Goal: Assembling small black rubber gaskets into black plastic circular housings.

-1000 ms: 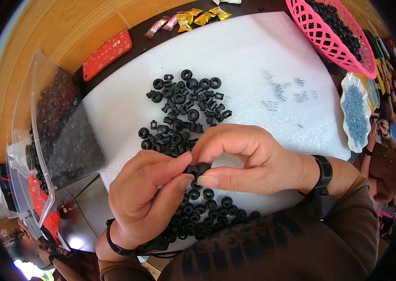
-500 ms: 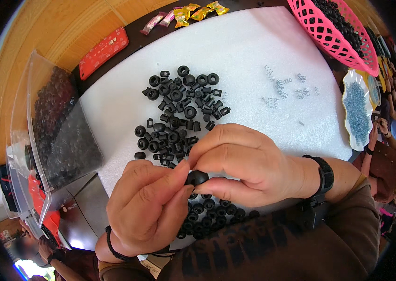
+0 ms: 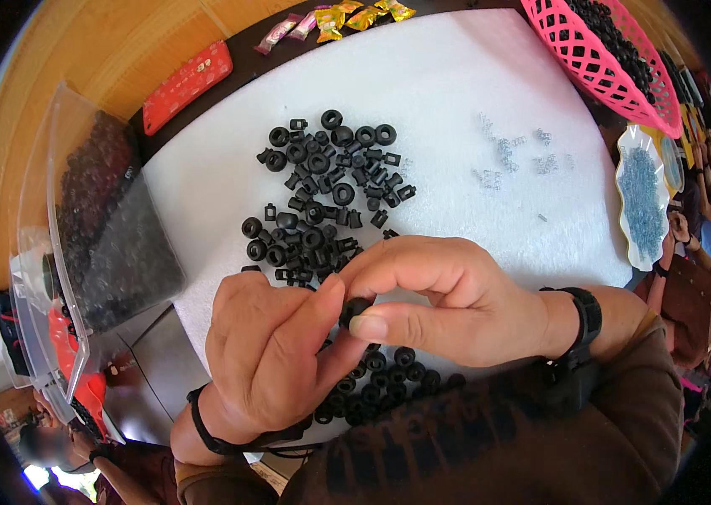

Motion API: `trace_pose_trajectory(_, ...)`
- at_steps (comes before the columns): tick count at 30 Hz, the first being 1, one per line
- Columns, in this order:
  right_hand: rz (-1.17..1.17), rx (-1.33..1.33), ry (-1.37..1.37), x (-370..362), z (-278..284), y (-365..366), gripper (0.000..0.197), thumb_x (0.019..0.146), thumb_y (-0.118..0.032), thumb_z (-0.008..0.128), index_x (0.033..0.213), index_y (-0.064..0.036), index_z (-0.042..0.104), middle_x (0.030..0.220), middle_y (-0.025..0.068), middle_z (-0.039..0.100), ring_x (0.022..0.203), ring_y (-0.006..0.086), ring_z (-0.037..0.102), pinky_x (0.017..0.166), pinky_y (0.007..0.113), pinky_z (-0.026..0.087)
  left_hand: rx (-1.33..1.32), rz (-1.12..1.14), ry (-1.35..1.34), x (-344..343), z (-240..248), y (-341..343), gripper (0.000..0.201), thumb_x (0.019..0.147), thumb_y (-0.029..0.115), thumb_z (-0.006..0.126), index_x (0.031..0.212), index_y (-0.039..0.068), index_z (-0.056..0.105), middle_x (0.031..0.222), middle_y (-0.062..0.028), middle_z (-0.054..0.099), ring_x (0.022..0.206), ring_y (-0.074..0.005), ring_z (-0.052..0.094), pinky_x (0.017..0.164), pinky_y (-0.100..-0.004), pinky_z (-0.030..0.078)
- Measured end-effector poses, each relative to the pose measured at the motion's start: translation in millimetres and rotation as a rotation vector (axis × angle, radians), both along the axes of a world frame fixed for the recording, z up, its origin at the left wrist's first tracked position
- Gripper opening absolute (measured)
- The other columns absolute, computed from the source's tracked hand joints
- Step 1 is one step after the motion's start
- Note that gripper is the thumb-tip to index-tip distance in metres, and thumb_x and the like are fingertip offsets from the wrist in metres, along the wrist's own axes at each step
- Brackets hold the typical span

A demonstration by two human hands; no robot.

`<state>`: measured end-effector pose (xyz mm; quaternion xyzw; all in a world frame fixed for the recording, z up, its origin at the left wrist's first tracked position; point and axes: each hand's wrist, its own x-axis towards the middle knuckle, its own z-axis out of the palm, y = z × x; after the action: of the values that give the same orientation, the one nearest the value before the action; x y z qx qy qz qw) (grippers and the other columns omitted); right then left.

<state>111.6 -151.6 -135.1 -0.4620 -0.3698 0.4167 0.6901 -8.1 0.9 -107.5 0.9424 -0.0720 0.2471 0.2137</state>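
A small round black cord lock is pinched between my two hands above the white foam sheet. The thumb of my right hand presses on its near side, with the index finger curled over its far side. The fingertips of my left hand close on it from the left and hide part of it. Just beyond the hands lies a spread of loose black cord lock parts, some ring-shaped balls and some small slotted plungers. More black balls sit near my body, partly covered by my hands.
Small metal springs are scattered on the right of the sheet. A scalloped dish of springs and a pink basket stand at the right. At the left is a clear bin of black parts. A red case and wrapped candies lie behind.
My right thumb has moved onto the cord lock's near face, and the cord lock has turned and is more covered. My left fingers have loosened and spread a little.
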Motion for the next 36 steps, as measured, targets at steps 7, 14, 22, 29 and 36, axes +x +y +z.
trace_pose_trajectory(7,0.177,-0.128,0.452,0,14,-6,0.022,0.094,-0.015,0.056,0.105,0.0039,0.059,0.09,0.0011,0.06,0.084,0.0054,0.051,0.073,0.022,0.044,0.012,-0.076,-0.024,1,-1,5,0.041,0.065,0.007,0.076,0.101,0.002,0.057,0.075,-0.006,0.056,0.06,-0.022,0.047,0.053,-0.0329,0.036)
trace_pose_trajectory(14,0.252,-0.081,0.479,1,6,-3,0.023,0.094,-0.013,0.054,0.109,0.0038,0.059,0.092,0.0018,0.062,0.086,0.0049,0.054,0.076,0.02,0.044,0.025,-0.105,-0.093,6,-1,6,0.039,0.066,0.013,0.078,0.097,-0.001,0.061,0.074,-0.0043,0.056,0.054,-0.0181,0.049,0.048,-0.0326,0.035)
trace_pose_trajectory(22,0.339,-0.017,0.539,0,10,-4,0.024,0.095,-0.011,0.052,0.11,0.006,0.058,0.099,0.0078,0.064,0.093,0.0101,0.059,0.084,0.024,0.047,0.045,-0.137,-0.08,-2,0,5,0.042,0.068,0.022,0.077,0.1,0.001,0.058,0.071,-0.0042,0.054,0.055,-0.0208,0.047,0.052,-0.0357,0.035)
trace_pose_trajectory(29,0.359,-0.059,0.548,4,13,-3,0.025,0.096,-0.013,0.051,0.112,0.006,0.057,0.1,0.0078,0.064,0.093,0.0097,0.058,0.085,0.024,0.047,0.005,-0.14,-0.138,2,-2,10,0.046,0.063,0.022,0.082,0.098,0.0,0.061,0.072,-0.0007,0.056,0.054,-0.0158,0.048,0.051,-0.0333,0.033)
trace_pose_trajectory(36,0.342,-0.032,0.433,3,12,-3,0.028,0.097,-0.013,0.05,0.117,0.0056,0.056,0.102,0.0066,0.063,0.095,0.0089,0.057,0.087,0.024,0.046,0.083,-0.085,-0.099,0,6,5,0.042,0.066,0.024,0.08,0.098,0.002,0.062,0.072,-0.0001,0.054,0.054,-0.0153,0.047,0.055,-0.0319,0.035)
